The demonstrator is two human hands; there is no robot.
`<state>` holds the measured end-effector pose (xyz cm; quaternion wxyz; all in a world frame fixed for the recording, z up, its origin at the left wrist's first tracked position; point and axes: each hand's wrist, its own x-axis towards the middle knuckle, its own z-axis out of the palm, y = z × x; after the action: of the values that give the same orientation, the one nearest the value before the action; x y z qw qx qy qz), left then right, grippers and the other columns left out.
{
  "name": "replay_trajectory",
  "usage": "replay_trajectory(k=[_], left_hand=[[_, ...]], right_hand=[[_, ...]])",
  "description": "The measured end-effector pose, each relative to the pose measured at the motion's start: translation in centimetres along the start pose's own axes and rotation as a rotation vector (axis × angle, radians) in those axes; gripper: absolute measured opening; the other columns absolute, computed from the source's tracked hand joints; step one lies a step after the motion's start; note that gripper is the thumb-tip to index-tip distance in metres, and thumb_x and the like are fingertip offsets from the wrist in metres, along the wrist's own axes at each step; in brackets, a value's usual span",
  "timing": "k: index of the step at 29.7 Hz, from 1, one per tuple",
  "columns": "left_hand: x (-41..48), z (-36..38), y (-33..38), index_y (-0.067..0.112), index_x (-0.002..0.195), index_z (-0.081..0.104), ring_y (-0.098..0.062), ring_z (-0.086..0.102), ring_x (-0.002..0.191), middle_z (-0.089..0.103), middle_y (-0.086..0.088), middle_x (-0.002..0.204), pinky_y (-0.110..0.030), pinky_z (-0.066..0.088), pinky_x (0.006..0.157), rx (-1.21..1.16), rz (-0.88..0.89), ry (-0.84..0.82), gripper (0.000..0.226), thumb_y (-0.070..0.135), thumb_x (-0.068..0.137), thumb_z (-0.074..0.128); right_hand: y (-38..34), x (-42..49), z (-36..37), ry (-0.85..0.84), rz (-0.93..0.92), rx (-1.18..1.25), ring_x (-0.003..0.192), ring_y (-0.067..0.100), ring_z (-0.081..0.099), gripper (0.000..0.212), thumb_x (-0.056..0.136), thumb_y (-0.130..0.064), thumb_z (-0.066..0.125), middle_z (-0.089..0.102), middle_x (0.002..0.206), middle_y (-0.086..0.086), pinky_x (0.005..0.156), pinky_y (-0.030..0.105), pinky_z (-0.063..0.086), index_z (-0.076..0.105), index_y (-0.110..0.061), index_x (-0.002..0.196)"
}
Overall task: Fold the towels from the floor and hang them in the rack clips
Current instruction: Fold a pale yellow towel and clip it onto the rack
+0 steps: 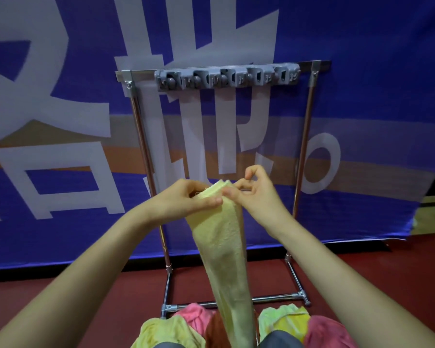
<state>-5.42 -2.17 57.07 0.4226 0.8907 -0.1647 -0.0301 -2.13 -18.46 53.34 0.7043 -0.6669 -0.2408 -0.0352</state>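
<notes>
Both your hands hold the folded top of the yellow towel (222, 249) — left hand (186, 200) gripping it, right hand (259, 197) pinching its edge. It hangs before the rack (303, 146), below the grey clips (226, 77), over heaped towels (196, 316) on the floor (86, 310).

Light is even and moderate, without hard shadows; a dark band of shade lies on the floor (399, 267) under the banner (60, 151). Bright glints run down the chrome posts of the rack (304, 136). The frame is soft: the banner's white characters smear, and the left hand (186, 199), right hand (256, 194) and yellow towel (221, 242) lack crisp edges. Wide-angle distortion bows the rack's top bar and stretches the forearms.
</notes>
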Motion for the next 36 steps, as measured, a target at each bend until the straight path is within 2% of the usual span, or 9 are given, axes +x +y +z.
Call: replay_trajectory(k=[6,11,14,19,22,28,32,34,36], left_hand=[[0.6,0.7,0.1,0.017,0.072,0.056,0.006,0.047,0.049,0.049,0.006,0.063,-0.006,0.038,0.050,0.026,0.116,0.104,0.018,0.023,0.089,0.052],[0.3,0.3,-0.4,0.019,0.068,0.053,0.005,0.045,0.049,0.046,0.008,0.061,-0.006,0.035,0.048,0.032,0.126,0.205,0.021,0.023,0.089,0.052],[-0.1,-0.2,-0.3,0.024,0.067,0.054,0.004,0.047,0.052,0.048,0.009,0.063,-0.006,0.036,0.050,0.036,0.134,0.222,0.021,0.023,0.088,0.053],[-1.2,-2.7,-0.3,0.009,0.080,0.060,-0.005,0.049,0.063,0.052,0.001,0.071,-0.011,0.039,0.054,0.092,0.125,0.335,0.019,0.025,0.088,0.052],[-1.9,-4.3,-0.5,0.006,0.084,0.059,-0.008,0.048,0.063,0.051,-0.002,0.072,-0.016,0.040,0.057,0.092,0.118,0.416,0.021,0.025,0.089,0.051],[-2.4,-5.5,-0.8,0.022,0.076,0.056,0.008,0.052,0.055,0.053,0.006,0.069,-0.005,0.041,0.052,0.052,0.136,0.418,0.015,0.025,0.089,0.049],[-2.4,-5.7,-0.9,0.022,0.076,0.057,0.006,0.052,0.057,0.053,0.005,0.069,-0.006,0.042,0.054,0.074,0.134,0.380,0.014,0.025,0.088,0.049],[-2.5,-5.9,-1.3,0.021,0.076,0.057,0.004,0.051,0.057,0.053,0.004,0.069,-0.008,0.042,0.054,0.087,0.125,0.390,0.014,0.026,0.088,0.050],[-2.7,-6.2,-1.9,0.020,0.075,0.057,0.004,0.051,0.057,0.053,0.004,0.069,-0.009,0.041,0.054,0.101,0.117,0.408,0.015,0.026,0.087,0.050]], right_hand=[[1.9,-1.4,-0.9,-0.069,0.121,0.117,0.067,0.003,0.064,0.018,0.076,-0.023,0.062,0.065,0.077,-0.004,0.061,0.016,0.050,0.049,-0.023,0.089],[6.1,-3.0,-1.6,-0.296,0.289,-0.056,0.082,-0.007,0.064,0.022,0.085,-0.006,0.057,0.065,0.100,-0.005,0.073,0.013,0.050,0.059,-0.020,0.101],[9.8,-3.8,-1.8,-0.343,0.359,-0.132,0.078,-0.012,0.062,0.024,0.083,-0.001,0.057,0.064,0.095,-0.004,0.072,0.010,0.047,0.060,-0.006,0.106],[14.6,-4.9,-0.6,-0.368,0.416,-0.178,0.066,-0.016,0.057,0.025,0.082,0.003,0.058,0.064,0.081,-0.008,0.070,0.008,0.046,0.058,0.010,0.106],[16.8,-5.3,0.5,-0.412,0.425,-0.198,0.065,-0.014,0.056,0.020,0.082,0.004,0.057,0.068,0.064,-0.020,0.070,0.008,0.044,0.060,0.008,0.102],[18.8,-5.4,4.0,-0.357,0.384,-0.215,0.077,-0.016,0.055,0.048,0.078,0.001,0.064,0.055,0.092,-0.008,0.077,0.009,0.044,0.047,-0.031,0.110],[19.5,-5.1,6.0,-0.421,0.390,-0.199,0.088,-0.005,0.050,0.032,0.078,-0.006,0.066,0.042,0.097,-0.004,0.083,0.009,0.038,0.057,-0.031,0.095],[19.8,-5.5,6.3,-0.407,0.423,-0.142,0.087,-0.011,0.051,0.020,0.070,-0.027,0.075,0.043,0.098,-0.006,0.086,0.009,0.038,0.063,-0.039,0.082],[20.5,-5.7,6.5,-0.364,0.432,-0.060,0.085,-0.018,0.053,0.029,0.057,-0.053,0.075,0.049,0.102,-0.005,0.090,0.014,0.040,0.066,-0.037,0.080]])
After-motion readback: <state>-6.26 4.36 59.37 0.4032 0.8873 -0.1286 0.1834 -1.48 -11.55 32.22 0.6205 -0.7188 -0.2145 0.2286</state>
